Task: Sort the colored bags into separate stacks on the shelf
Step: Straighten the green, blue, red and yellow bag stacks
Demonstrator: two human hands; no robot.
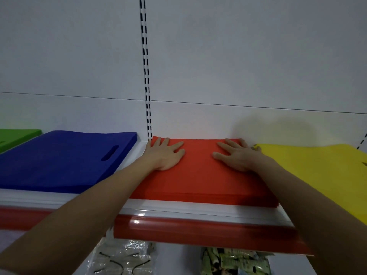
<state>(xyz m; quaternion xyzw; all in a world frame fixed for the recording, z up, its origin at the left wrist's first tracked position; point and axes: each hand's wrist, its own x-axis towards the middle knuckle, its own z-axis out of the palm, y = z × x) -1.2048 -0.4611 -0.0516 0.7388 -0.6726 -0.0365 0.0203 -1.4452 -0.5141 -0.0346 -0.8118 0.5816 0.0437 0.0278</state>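
Your two bare forearms reach forward from the bottom corners, one on each side, up onto a white shelf (178,210) with a glossy red front edge. Your left hand (165,155) lies flat, palm down, fingers straight and spread, on the back left part of a red stack of bags (198,175). Your right hand (236,155) lies the same way on the back right part of that stack. Both hands press on the top bag, well apart from each other, and grip nothing.

Four stacks of coloured bags sit side by side on the shelf. From left to right: a green stack (17,135), only partly in view; a blue stack (59,161) with one oval handle slot showing; the red stack in the middle; and a yellow stack (321,171) just beside the red stack.

One slotted upright (146,76) runs up the white back wall (238,56).

Below the shelf sit two clusters of packets: clear ones (123,259) on the left, green ones (238,261) on the right.
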